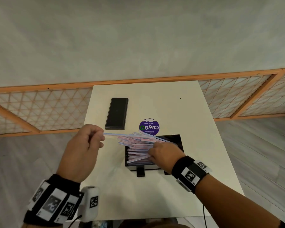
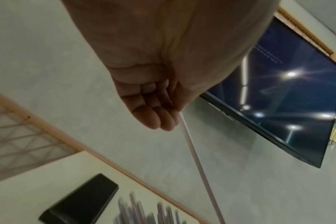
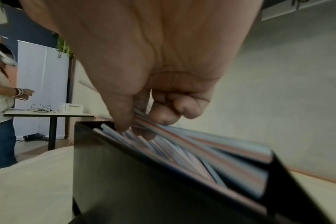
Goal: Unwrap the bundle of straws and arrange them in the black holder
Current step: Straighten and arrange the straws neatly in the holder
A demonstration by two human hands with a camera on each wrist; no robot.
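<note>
Two hands share the job, so I read each grip in turn. Nearest me, my right hand reaches into the black holder, thumb and curled fingers pinching several of the straws that lie there; I judge it holds them down so they stay put while others are sorted. Those straws run crosswise, long axis left to right, far ends poking out past the holder's left wall, fanned and uneven rather than squared up. Left of that grip and higher, my left hand is clenched on one single straw, pinched at its end between thumb and fingers. It stretches rightward from this grip toward the pile, roughly parallel to the rest; whether its far tip touches them I cannot tell. I take it as one stray being teased free or realigned. Beyond both grips, on the tabletop, sit a purple sticker and a flat black lid, apart from the holder.
</note>
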